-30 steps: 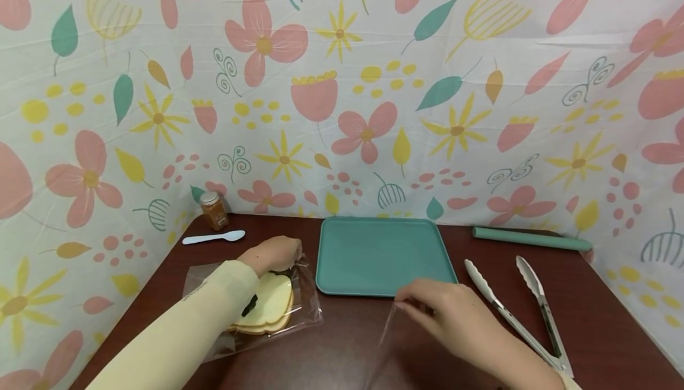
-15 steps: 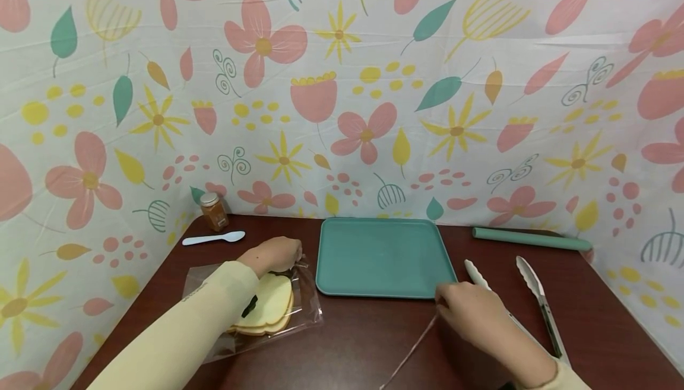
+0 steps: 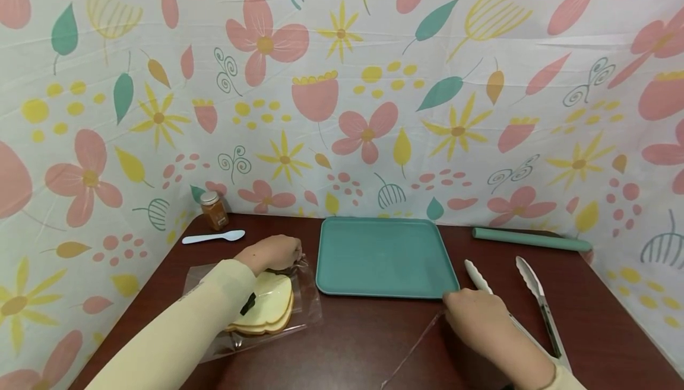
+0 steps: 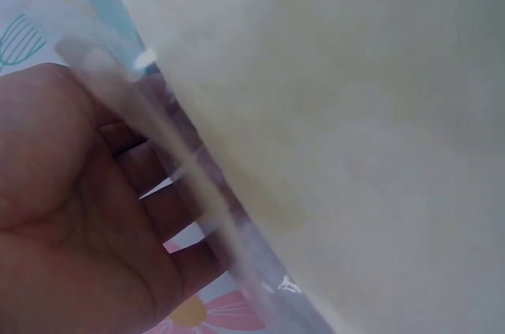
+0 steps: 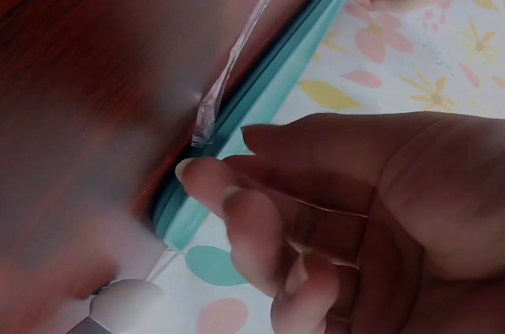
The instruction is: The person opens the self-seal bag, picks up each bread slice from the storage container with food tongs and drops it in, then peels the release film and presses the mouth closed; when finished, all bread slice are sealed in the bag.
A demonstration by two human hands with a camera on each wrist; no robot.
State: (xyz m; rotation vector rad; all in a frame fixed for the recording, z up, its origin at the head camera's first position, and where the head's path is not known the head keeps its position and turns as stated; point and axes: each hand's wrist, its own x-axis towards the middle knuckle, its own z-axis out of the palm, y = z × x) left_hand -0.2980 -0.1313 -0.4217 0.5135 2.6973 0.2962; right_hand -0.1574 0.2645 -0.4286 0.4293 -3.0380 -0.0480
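In the head view my left hand (image 3: 275, 252) grips the far right edge of a clear plastic bag (image 3: 310, 313), which lies on the table with bread slices (image 3: 267, 302) inside. The left wrist view shows its curled fingers (image 4: 170, 212) at the plastic edge beside a large pale slice (image 4: 331, 129). My right hand (image 3: 475, 319) is low by the near right corner of the teal tray (image 3: 385, 259). A thin, twisted clear plastic strip (image 3: 411, 348) runs across the table to it. The right wrist view shows that strip's end (image 5: 205, 125) just off loosely bent fingertips.
Metal tongs (image 3: 540, 301) lie spread at the right, partly behind the right hand. A green rolling pin (image 3: 529, 238) is at the back right. At the back left are a jar (image 3: 215, 212) and a pale spoon (image 3: 214, 237). A patterned cloth (image 3: 342, 81) surrounds the table (image 3: 331, 354).
My right hand has moved to the right, bringing the plastic strip over beside the tray corner, and its fingers have let go of the strip. The left hand stays on the bag.
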